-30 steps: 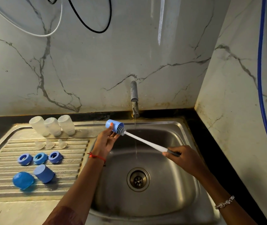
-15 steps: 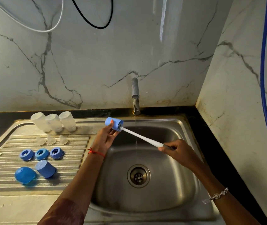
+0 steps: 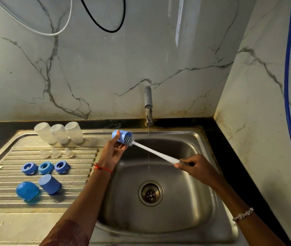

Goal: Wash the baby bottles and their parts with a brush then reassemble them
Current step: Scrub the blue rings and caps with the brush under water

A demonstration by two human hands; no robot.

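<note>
My left hand [image 3: 113, 150] grips a blue bottle cap [image 3: 120, 136] above the sink's left rim, its mouth turned right. My right hand [image 3: 193, 167] holds the white handle of a bottle brush [image 3: 154, 151]; the grey bristle head sits at the cap's mouth, partly inside. On the draining board three clear bottles [image 3: 58, 133] stand upside down, with three clear teats [image 3: 56, 153] in front of them. Three blue collar rings [image 3: 45, 167] lie in a row, and two more blue caps [image 3: 38, 189] lie nearer to me.
A thin stream of water runs from the tap [image 3: 148, 105] into the steel sink [image 3: 199, 206], whose drain [image 3: 150, 193] is open. A marble wall stands behind and on the right. A blue hose [image 3: 286, 86] hangs along the right wall.
The brush head has slid partway out of the cap, so more bristles show at its mouth. Both hands stay over the sink; the camera view shifted slightly.
</note>
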